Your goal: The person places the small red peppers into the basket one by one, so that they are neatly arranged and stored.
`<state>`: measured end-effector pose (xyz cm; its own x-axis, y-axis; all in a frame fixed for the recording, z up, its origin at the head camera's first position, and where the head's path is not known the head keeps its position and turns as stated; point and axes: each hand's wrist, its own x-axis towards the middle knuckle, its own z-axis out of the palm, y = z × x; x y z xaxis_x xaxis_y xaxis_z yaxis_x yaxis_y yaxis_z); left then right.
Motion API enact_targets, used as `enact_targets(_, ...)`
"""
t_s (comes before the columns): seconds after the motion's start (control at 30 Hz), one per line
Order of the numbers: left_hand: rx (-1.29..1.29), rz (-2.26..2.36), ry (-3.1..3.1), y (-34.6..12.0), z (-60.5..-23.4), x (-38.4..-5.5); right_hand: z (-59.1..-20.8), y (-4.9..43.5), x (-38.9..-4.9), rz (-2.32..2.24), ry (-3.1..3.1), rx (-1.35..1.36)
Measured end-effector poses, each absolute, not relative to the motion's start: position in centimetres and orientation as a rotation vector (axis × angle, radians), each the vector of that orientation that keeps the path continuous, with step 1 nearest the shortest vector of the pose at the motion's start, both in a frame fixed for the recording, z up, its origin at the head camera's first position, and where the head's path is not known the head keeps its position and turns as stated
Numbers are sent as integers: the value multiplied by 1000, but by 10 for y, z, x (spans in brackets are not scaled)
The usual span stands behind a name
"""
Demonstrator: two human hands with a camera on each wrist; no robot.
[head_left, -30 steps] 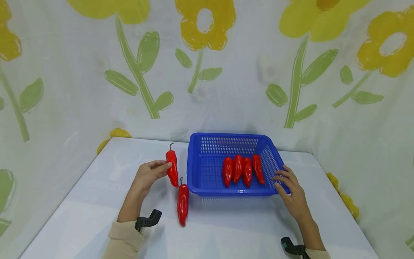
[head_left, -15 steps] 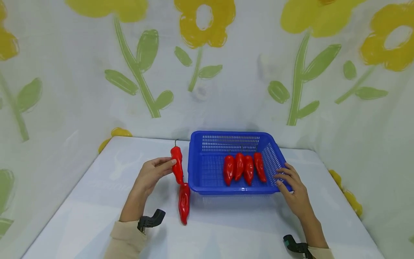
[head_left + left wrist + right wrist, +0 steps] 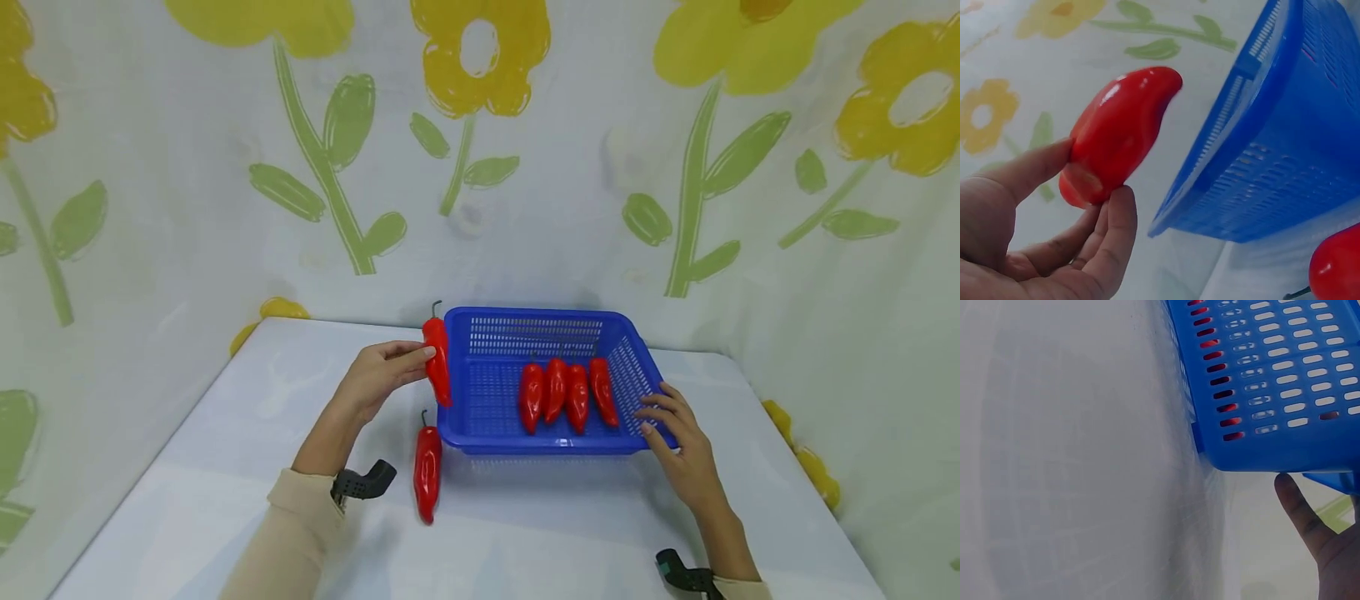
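Observation:
My left hand (image 3: 384, 375) pinches a glossy red chili pepper (image 3: 437, 358), held upright off the table by the basket's left rim. In the left wrist view this pepper (image 3: 1122, 134) sits between thumb and fingertips, apart from the basket wall. A blue plastic basket (image 3: 536, 440) has several red peppers (image 3: 555, 390) lying side by side in its right half. My right hand (image 3: 682, 450) rests with spread fingers on the basket's right rim near the front corner. Its thumb (image 3: 1300, 512) touches the rim edge in the right wrist view.
Another red pepper (image 3: 427, 475) lies on the white table (image 3: 555, 533), just left of the basket's front corner. A flower-printed cloth (image 3: 555, 208) hangs right behind the table and along its sides.
My left hand has carried its pepper rightward and away from me, from left of the basket to its left rim. My right hand has stayed on the basket.

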<state>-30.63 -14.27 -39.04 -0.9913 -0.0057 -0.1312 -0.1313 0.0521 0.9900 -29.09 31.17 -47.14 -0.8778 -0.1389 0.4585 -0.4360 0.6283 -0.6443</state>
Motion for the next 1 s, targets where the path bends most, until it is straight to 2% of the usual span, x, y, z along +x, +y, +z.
enact_targets(0.43,-7,2001,2185,-120,-377,-337,-472,311,-291,1119,-2476,460)
enact_targets(1.0,-58,1625,2315,-76,-366,-364,-473,309,-291,1129,-2446,468)
